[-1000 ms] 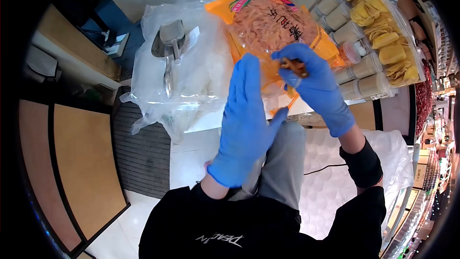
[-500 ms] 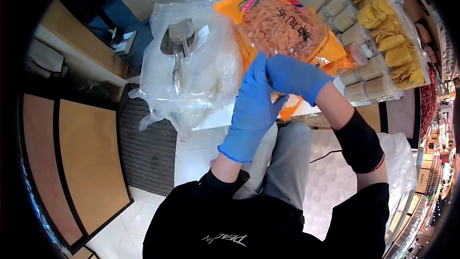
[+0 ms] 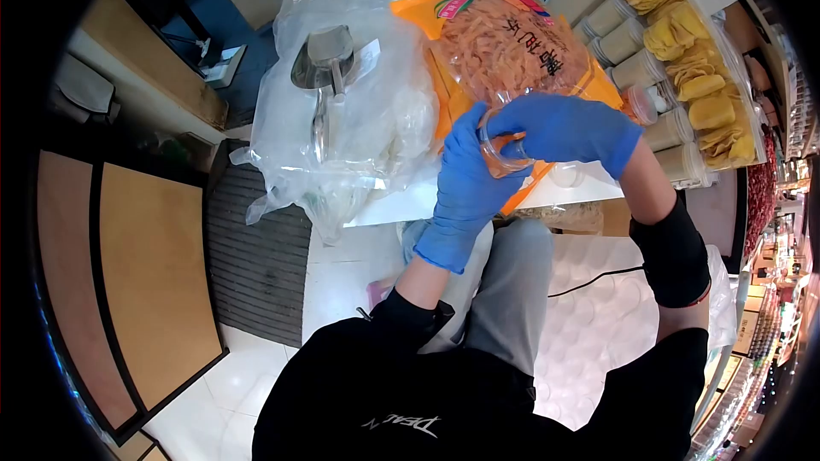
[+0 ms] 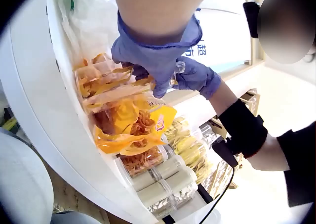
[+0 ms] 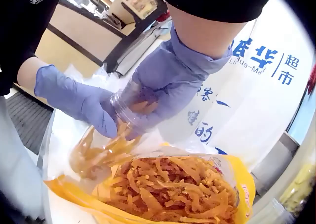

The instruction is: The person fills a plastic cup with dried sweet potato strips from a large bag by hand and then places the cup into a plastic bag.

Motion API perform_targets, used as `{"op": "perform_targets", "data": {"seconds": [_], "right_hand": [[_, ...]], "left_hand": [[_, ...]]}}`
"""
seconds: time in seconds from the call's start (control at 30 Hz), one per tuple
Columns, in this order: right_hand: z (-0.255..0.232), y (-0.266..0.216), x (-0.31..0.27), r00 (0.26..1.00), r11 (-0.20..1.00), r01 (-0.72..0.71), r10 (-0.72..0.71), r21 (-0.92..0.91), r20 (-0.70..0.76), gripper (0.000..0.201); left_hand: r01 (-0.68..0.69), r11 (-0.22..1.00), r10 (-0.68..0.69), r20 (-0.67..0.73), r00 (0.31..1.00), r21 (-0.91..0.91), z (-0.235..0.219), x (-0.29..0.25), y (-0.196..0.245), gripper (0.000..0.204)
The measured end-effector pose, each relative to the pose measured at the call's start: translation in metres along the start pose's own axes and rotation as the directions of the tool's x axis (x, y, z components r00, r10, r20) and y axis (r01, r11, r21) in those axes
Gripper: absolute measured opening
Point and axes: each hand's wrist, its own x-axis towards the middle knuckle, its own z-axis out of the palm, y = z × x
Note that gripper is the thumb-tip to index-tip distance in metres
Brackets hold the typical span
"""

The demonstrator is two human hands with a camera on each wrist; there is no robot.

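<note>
My left hand [image 3: 471, 188], in a blue glove, grips a clear plastic jar [image 3: 497, 154] near its neck, tilted in front of the bag. Orange dried strips fill the lower part of the jar [image 5: 91, 157] in the right wrist view. My right hand [image 3: 572, 132], gloved alike, bends over the jar's mouth with its fingers at the opening, pinching some dried strips [image 5: 144, 106] there. Its fingertips are partly hidden by the jar and the left hand. Just beyond both hands lies an orange-edged clear bag [image 3: 512, 51] full of the same strips, open towards me.
Two metal scoops [image 3: 329, 64] lie on a clear plastic sack [image 3: 384, 119] to the left. Lidded jars [image 3: 636, 62] stand at the right beside a clear container of yellow chips [image 3: 675, 38]. The white table's front edge [image 3: 393, 212] runs just before my knees.
My right hand has moved left with a clump of strips, from beside the bag to the jar's mouth. My left hand's straight fingers now curl round the jar. The head view has shifted slightly.
</note>
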Motion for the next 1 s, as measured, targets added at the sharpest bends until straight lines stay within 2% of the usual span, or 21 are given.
{"op": "perform_targets", "data": {"seconds": [0.07,0.17,0.27,0.37,0.47,0.57,0.63,0.67,0.77,0.8,0.9,0.93,0.97,1.0], "right_hand": [[-0.002,-0.005,-0.006,0.999,0.998,0.005,-0.002,0.067,-0.036,0.022],[0.008,0.015,-0.010,0.956,0.958,0.245,-0.215,0.145,-0.197,0.026],[0.002,0.007,-0.020,0.992,0.989,0.124,-0.122,0.075,-0.031,0.029],[0.011,0.008,-0.033,0.994,0.993,0.088,-0.083,0.073,-0.076,0.026],[0.015,0.006,-0.042,0.993,0.997,0.062,-0.056,0.054,-0.101,0.019],[0.034,0.020,-0.048,0.968,0.986,0.154,-0.138,0.065,-0.210,0.014],[0.037,0.031,-0.054,0.932,0.919,0.289,-0.206,0.268,-0.297,0.016],[0.039,0.035,-0.058,0.910,0.864,0.351,-0.225,0.362,-0.348,0.017],[0.049,0.032,-0.077,0.731,0.608,0.541,0.003,0.582,-0.682,0.021],[0.055,0.042,-0.088,0.668,0.639,0.538,0.076,0.550,-0.741,0.023],[0.092,0.083,-0.110,0.417,0.742,0.421,0.353,0.522,-0.838,0.024],[0.104,0.092,-0.111,0.379,0.741,0.385,0.417,0.550,-0.826,0.023],[0.117,0.102,-0.107,0.376,0.714,0.385,0.457,0.585,-0.806,0.022],[0.127,0.108,-0.101,0.359,0.802,0.288,0.416,0.523,-0.836,0.024]], "left_hand": [[0.002,0.996,-0.004,-0.030,1.000,-0.087,0.002,-0.002,-0.011,0.092],[0.006,0.997,-0.004,-0.029,1.000,0.073,-0.006,-0.011,0.007,0.091],[-0.035,0.992,0.038,-0.022,0.999,0.123,-0.006,-0.019,0.015,0.091],[0.011,0.999,-0.010,-0.013,1.000,0.043,-0.003,-0.022,0.016,0.089],[-0.018,1.000,0.018,-0.021,1.000,0.005,0.002,-0.023,0.011,0.090],[-0.056,0.998,0.056,-0.018,0.998,-0.005,0.005,-0.024,0.011,0.090],[-0.036,0.999,0.036,0.005,0.999,0.003,0.004,-0.025,0.012,0.091],[-0.026,1.000,0.025,0.021,0.999,0.005,0.003,-0.026,0.013,0.091],[-0.076,0.997,0.076,0.010,0.997,0.033,0.004,-0.027,0.010,0.092],[-0.037,0.999,0.036,0.011,0.999,0.035,0.003,-0.027,0.015,0.091],[-0.094,0.995,0.094,0.002,0.996,0.024,0.006,-0.026,0.007,0.090],[-0.081,0.996,0.081,0.005,0.997,0.034,0.007,-0.026,0.007,0.090],[-0.075,0.997,0.075,0.010,0.997,0.029,0.008,-0.026,0.008,0.089],[-0.071,0.997,0.070,0.012,0.997,0.026,0.008,-0.024,0.009,0.089]]}}
